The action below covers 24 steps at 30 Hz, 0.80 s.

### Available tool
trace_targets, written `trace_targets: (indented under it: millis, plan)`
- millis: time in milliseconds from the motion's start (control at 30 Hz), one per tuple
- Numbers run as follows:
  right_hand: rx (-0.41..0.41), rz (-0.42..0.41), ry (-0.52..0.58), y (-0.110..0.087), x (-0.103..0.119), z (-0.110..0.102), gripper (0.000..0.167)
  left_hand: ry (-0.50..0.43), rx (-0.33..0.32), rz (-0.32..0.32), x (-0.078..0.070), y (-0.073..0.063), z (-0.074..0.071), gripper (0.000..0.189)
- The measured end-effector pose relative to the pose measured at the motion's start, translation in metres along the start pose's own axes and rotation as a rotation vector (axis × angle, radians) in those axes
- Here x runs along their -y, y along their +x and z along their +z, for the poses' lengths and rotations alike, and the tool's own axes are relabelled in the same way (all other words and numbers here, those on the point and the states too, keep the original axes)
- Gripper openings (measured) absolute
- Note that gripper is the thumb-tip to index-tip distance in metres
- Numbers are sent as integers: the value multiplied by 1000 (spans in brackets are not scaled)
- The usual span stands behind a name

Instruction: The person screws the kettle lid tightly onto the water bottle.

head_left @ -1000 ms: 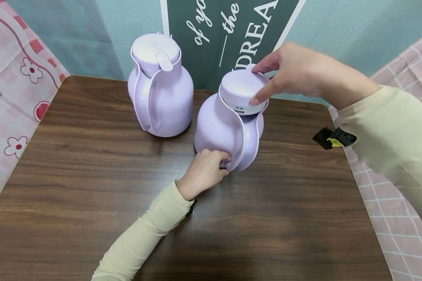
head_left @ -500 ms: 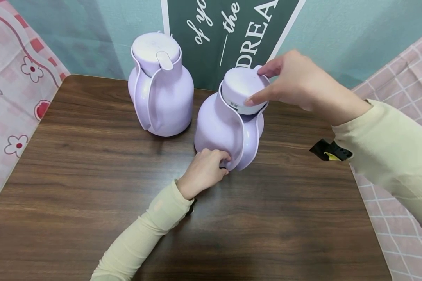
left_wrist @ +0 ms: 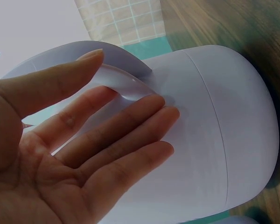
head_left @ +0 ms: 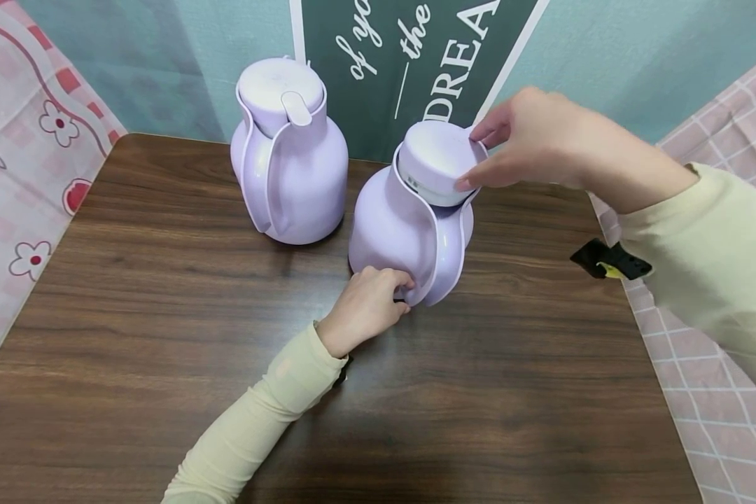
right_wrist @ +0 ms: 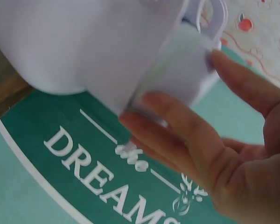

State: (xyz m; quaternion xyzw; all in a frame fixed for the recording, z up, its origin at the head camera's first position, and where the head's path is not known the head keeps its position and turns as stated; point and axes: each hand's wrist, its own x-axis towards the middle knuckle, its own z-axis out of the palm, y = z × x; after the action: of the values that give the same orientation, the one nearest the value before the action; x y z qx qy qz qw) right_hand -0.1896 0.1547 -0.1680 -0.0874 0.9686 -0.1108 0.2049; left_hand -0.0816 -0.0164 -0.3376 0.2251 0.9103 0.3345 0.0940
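Note:
A lilac thermos jug (head_left: 384, 224) stands upright at the back of the table, its handle (head_left: 446, 262) toward me. My left hand (head_left: 367, 308) is low at this handle, thumb on one side and index finger on the other; the remaining fingers (left_wrist: 126, 126) stretch along the jug body. My right hand (head_left: 535, 143) pinches the jug's round lid (head_left: 437, 154) between thumb and fingers. The lid sits raised in the jug's neck, a pale band showing under its lilac top. Blur softens the lid in the right wrist view.
A matching thermos jug (head_left: 309, 175), lid on, stands to the left. Behind both hangs a teal cloth (head_left: 164, 70) with a dark green lettered panel (head_left: 378, 105). Wood-grain tabletop (head_left: 491, 392) extends in front; patterned pink cloths flank it.
The right hand has turned the lid clockwise as seen from above; its marked band slid left and its rear tab moved right behind the fingers. The left hand stays in place.

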Motion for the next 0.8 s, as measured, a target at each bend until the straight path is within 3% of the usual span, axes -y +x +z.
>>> trace_targets:
  millis: [200, 267, 533, 800]
  plan:
    - [170, -12, 141, 16, -13, -11, 79, -4, 7, -8, 1, 1, 1, 24]
    - [191, -17, 123, 18, -15, -13, 77, -4, 12, -9, 1, 1, 1, 24]
    - [182, -95, 12, 19, -11, -13, 73, 7, 14, -6, 0, 1, 0, 24]
    - [162, -135, 32, 20, -14, -11, 70, 2, 9, -9, 1, 1, 0, 25]
